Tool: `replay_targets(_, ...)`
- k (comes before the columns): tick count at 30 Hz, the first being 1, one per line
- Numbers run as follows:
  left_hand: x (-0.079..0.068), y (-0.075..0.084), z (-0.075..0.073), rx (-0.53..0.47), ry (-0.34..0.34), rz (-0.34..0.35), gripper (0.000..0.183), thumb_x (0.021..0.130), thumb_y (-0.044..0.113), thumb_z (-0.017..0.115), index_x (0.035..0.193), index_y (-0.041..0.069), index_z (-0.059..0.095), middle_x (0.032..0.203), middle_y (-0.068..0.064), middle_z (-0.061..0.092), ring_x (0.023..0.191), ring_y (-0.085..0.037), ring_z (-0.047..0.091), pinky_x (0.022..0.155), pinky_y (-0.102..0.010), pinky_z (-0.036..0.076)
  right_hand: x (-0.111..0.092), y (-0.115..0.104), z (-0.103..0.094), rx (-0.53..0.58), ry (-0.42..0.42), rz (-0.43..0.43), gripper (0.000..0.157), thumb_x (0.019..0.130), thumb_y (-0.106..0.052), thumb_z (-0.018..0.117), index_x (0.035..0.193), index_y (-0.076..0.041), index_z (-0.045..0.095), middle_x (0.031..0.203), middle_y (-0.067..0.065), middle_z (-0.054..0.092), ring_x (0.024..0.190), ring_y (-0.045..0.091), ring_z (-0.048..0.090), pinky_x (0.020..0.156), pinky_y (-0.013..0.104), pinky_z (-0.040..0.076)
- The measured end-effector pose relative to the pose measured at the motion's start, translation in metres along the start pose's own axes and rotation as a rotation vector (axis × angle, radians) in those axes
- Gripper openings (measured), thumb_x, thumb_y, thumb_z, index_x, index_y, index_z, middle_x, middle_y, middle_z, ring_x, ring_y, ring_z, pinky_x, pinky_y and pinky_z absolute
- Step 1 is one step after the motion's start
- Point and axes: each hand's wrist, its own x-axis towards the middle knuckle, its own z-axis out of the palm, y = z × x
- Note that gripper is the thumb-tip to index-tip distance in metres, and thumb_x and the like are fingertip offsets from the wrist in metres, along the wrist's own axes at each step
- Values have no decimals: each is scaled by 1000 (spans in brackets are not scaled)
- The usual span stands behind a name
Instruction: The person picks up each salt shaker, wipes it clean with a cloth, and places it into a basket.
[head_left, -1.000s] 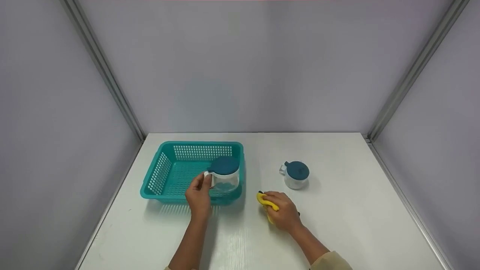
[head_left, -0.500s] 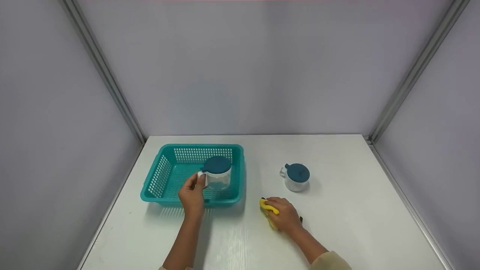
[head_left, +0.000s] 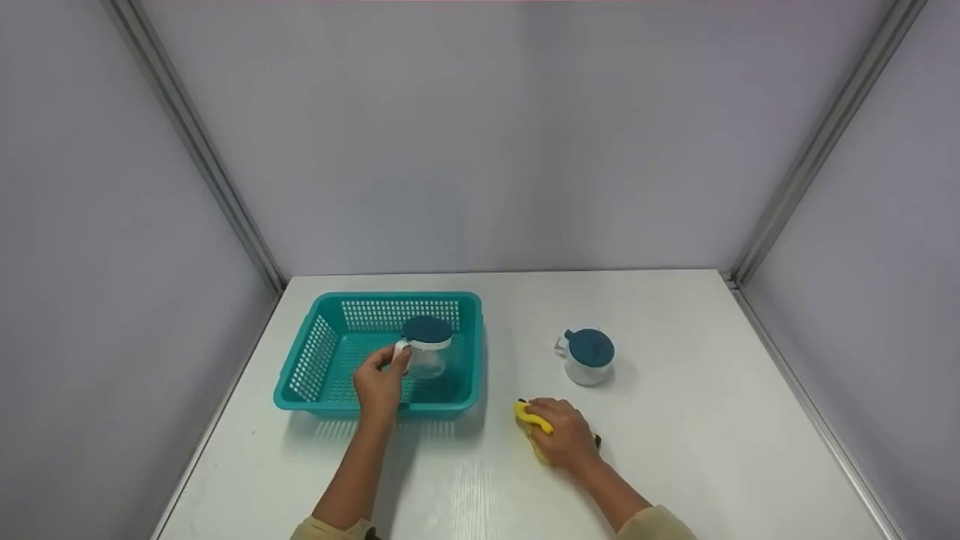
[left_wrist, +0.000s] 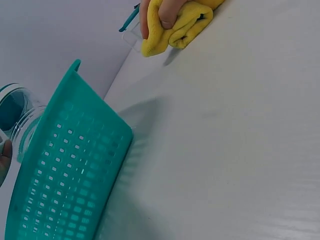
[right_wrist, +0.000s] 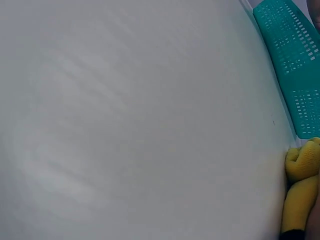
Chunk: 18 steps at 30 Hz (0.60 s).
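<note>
Walls [head_left: 465,150] of pale grey rise on three sides, with metal strips [head_left: 823,135] running down the far corners to a glossy white bench [head_left: 697,427] across the lower frame. Left of centre on the bench sits a green basket [head_left: 330,409]. From the bottom edge, the left forearm slants up and slightly right; the left hand [head_left: 380,382] reaches over the front rim, fingers and thumb pinching the handle of a blue-lidded jar [head_left: 427,358]. That jar is upright within the rim's outline, towards the right; I cannot tell whether its base touches the basket floor. The right forearm angles in from lower right, the right hand [head_left: 566,435] low at the bench, fingers curled round a folded yellow cloth [head_left: 534,421]. Another jar [head_left: 589,361] stands upright beyond it, right of centre.
</note>
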Motion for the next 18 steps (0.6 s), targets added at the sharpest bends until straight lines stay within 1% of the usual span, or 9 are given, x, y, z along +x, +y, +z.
replay_targets(4,5,-1,2,34,-13,-14,32,90,29,73,110,4,72,107,-16,69,98,-26,66,82,-43,58,0,0,2,10,0,12,26,85,-18,74,111,-18,75,112,-5,72,97,15,65,85,34,56)
replay_targets(9,12,-2,4,79,-35,-41,27,90,24,74,105,3,73,105,-15,70,94,-25,67,79,-41,58,-1,0,3,2,-1,24,26,85,-17,73,111,-19,75,112,-6,72,96,14,64,84,33,56)
replay_targets(10,14,-2,4,86,-43,-57,25,89,23,75,104,3,73,103,-14,71,92,-24,67,78,-40,58,-1,0,3,1,-3,27,27,85,-17,73,112,-19,75,112,-6,72,96,13,64,84,33,56)
replay_targets(13,19,-2,5,103,-78,-114,22,88,21,76,100,4,74,99,-13,72,88,-22,66,77,-42,55,-2,-1,3,-2,-13,41,27,86,-18,73,113,-20,74,113,-7,71,96,13,63,84,33,56)
replay_targets(15,23,-3,5,110,-110,-163,21,87,20,76,99,3,74,97,-12,71,87,-22,65,76,-42,54,-2,-1,2,-2,-18,52,27,86,-19,72,113,-20,74,113,-7,71,96,14,63,84,34,56)
replay_targets(16,24,-3,6,117,-125,-185,20,86,19,76,99,3,74,97,-12,71,86,-22,64,75,-41,53,-2,-2,2,-3,-19,57,27,86,-19,72,113,-20,74,114,-7,71,97,14,63,85,35,56)
replay_targets(18,28,-4,7,133,-164,-217,21,86,18,77,99,2,73,97,-12,71,86,-22,64,75,-40,52,-2,-2,1,-8,-19,65,27,87,-20,72,114,-20,74,114,-7,71,97,14,63,85,35,55)
